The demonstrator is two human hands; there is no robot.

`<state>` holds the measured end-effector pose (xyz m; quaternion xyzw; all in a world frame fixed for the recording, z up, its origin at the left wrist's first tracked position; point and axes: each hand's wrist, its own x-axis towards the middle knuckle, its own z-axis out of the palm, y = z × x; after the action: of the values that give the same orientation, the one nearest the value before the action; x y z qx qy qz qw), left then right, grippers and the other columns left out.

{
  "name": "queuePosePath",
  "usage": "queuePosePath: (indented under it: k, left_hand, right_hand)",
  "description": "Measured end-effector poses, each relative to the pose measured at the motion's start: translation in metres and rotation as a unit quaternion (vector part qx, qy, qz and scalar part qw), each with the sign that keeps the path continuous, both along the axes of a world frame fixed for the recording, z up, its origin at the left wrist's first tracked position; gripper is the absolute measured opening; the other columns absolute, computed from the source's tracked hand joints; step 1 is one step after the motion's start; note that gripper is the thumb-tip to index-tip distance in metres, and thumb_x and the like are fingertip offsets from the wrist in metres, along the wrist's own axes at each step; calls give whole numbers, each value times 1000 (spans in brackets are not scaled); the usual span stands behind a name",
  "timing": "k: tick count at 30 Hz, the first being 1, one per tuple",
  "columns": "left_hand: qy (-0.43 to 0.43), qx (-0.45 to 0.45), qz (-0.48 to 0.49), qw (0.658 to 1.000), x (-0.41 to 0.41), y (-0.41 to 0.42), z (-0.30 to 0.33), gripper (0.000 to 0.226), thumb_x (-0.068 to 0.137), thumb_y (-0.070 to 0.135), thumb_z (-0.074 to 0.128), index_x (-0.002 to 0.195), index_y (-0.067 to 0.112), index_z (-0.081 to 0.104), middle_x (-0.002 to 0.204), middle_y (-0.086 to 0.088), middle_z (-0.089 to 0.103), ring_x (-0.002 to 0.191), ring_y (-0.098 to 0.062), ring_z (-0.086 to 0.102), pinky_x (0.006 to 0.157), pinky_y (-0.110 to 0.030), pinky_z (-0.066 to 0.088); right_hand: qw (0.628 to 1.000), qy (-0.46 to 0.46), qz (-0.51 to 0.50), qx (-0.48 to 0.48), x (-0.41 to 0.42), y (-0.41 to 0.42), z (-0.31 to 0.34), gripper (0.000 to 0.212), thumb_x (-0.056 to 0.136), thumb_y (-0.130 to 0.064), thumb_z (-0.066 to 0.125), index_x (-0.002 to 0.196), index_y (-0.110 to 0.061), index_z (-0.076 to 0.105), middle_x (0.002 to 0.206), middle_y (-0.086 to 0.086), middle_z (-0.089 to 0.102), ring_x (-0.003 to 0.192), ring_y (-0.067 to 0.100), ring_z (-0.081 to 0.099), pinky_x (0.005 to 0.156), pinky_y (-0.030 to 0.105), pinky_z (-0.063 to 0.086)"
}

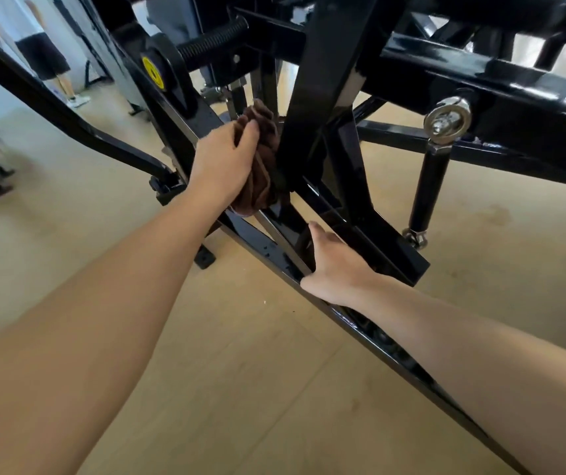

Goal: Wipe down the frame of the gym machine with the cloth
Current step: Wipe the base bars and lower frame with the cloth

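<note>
The left hand (225,156) holds a brown cloth (257,159) that is folded into a bunch, with the fingers curled over its top edge, and presses it against the black frame (312,97) of the gym machine, at the place where a wide slanted bar meets the lower diagonal bars. The cloth lies between the palm and the metal, and its lower end hangs down a little below the hand. The right hand (334,265) is lower and nearer to the camera; its grip is closed around a long diagonal bar (394,354) of the same frame, with the thumb on the near side and the fingers hidden behind the bar. To the right, a shiny metal eye joint (448,120) sits on top of a black rod (427,190) that goes down to the wooden floor (257,389). A round yellow sticker (153,72) is on a black plate at the upper left. Far at the upper left, the legs of another person (59,77) are standing on the floor.
</note>
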<state>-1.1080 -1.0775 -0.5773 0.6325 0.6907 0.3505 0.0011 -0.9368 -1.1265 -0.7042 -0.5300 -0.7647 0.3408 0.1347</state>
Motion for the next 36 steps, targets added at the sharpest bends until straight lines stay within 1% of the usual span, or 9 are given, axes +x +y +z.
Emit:
queuePosePath:
  k: [3,7,9,12,14,16,20,29,36]
  left_hand:
    - [-18,39,-22,999,5,-3,-9,34,107,39,44,80,23,57,80,8,58,69,9,54,60,-8,37]
    - [85,177,-103,975,6,-26,-38,24,104,30,53,112,11,64,121,-1,59,115,-16,53,99,-15,39]
    - [226,253,-170,925,10,-33,-53,27,99,22,63,117,2,68,128,-11,64,127,-27,48,113,-29,40]
    - [469,272,-271,796,5,-36,-72,25,102,6,53,116,6,74,129,-10,69,130,-31,59,118,-45,39]
    - [519,262,-304,754,-9,-35,-72,47,107,-1,30,117,10,75,131,-8,68,131,-29,59,121,-43,33]
    - [533,257,-309,745,-15,-32,-69,42,107,0,35,121,10,73,135,-7,66,134,-29,56,122,-42,32]
    - [479,280,-301,775,-13,-26,-61,22,104,12,54,114,11,75,129,-8,68,130,-30,59,116,-41,42]
    - [308,236,-260,884,2,-27,-44,26,97,20,62,115,4,72,125,-15,66,118,-33,62,86,-41,58]
    - [134,162,-181,961,5,-26,-26,26,99,27,58,117,11,66,124,-1,59,103,-15,61,86,-32,55]
  right_hand:
    - [1000,-20,3,-10,-1,1,2,102,89,-21,65,162,-35,-6,165,2,22,123,30,56,96,45,53]
    - [999,-14,-8,-41,-2,-1,3,106,86,-19,63,160,-41,-9,170,-9,12,135,31,49,103,44,50]
    - [998,-25,-12,-48,-2,-2,4,107,85,-16,61,160,-41,-11,170,-10,9,134,28,49,100,41,50]
    - [998,-34,-26,-41,-5,-1,5,101,85,-15,61,161,-35,-2,159,1,31,107,17,54,82,27,45]
    - [998,-27,-25,-45,-5,-1,5,100,84,-13,62,160,-34,1,152,6,38,100,16,54,75,25,41]
    - [998,-18,-22,-52,-2,-2,4,104,84,-12,60,160,-39,-5,160,3,30,105,18,57,77,27,43]
    - [999,-13,-20,-48,0,-3,2,109,84,-10,57,158,-45,-15,168,-4,15,97,15,59,71,24,45]
    - [997,-66,-12,-49,-2,-5,11,104,91,-12,57,161,-38,-16,172,-5,-1,131,29,52,92,36,53]
    - [998,-42,-8,-52,-1,-6,13,103,90,-12,56,161,-37,-14,171,-6,4,84,16,60,61,26,46]
